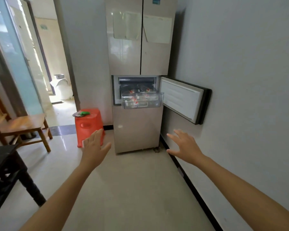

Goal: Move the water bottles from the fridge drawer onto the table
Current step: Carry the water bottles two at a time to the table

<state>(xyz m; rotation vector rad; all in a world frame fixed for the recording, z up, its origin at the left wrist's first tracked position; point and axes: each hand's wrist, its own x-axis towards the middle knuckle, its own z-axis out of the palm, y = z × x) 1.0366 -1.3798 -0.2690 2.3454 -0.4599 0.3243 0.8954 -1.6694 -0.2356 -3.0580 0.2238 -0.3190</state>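
Note:
A tall beige fridge (138, 130) stands ahead against the wall. Its small middle door (182, 99) hangs swung open to the right. A clear plastic drawer (158, 101) is pulled out of the compartment, and several water bottles (135, 101) with red-and-white labels lie in it. More bottles show behind in the compartment. My left hand (94, 144) and my right hand (185, 145) reach forward with fingers spread, both empty and well short of the drawer. A dark table (2, 162) shows at the lower left edge.
A red plastic stool (88, 125) with a plate and a green item on top stands left of the fridge. A wooden chair (25, 127) sits further left. A white wall runs along the right. An open doorway lies behind the stool. Pale tiled floor stretches ahead.

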